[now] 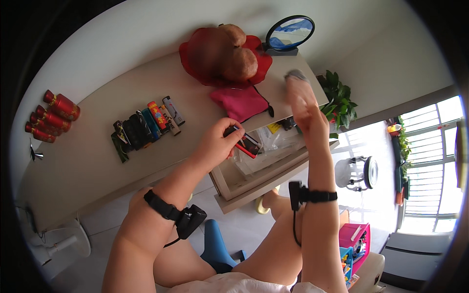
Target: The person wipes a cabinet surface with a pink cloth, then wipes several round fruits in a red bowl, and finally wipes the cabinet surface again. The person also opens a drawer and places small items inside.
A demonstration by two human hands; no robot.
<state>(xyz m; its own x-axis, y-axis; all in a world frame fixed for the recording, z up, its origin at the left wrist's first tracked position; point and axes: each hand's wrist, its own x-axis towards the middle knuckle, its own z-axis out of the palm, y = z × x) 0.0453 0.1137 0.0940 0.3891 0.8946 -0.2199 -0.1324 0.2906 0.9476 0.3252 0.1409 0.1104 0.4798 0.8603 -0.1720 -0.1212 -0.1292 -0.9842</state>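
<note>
Over the open drawer (pixel 220 183), my left hand (pixel 220 143) grips a small rectangular case (pixel 250 145), dark inside with a red edge. My right hand (pixel 302 99) is at the right end of the cabinet top, blurred by motion. A grey object (pixel 297 75) is at its fingertips, too blurred to name exactly. Clear plastic bags (pixel 273 141) and a yellow packet (pixel 274 127) lie in the drawer. A bright pink zip pouch (pixel 240 102) rests on the cabinet top (pixel 91 135), between my hands and behind the drawer.
A row of lighters and small dark items (pixel 146 124) lies left of my left hand. Behind the pouch stands a red scalloped dish (pixel 190 55) with brown rounded objects. A round sand picture (pixel 291 33), red bottles (pixel 58 110) and a potted plant (pixel 335 95) stand around.
</note>
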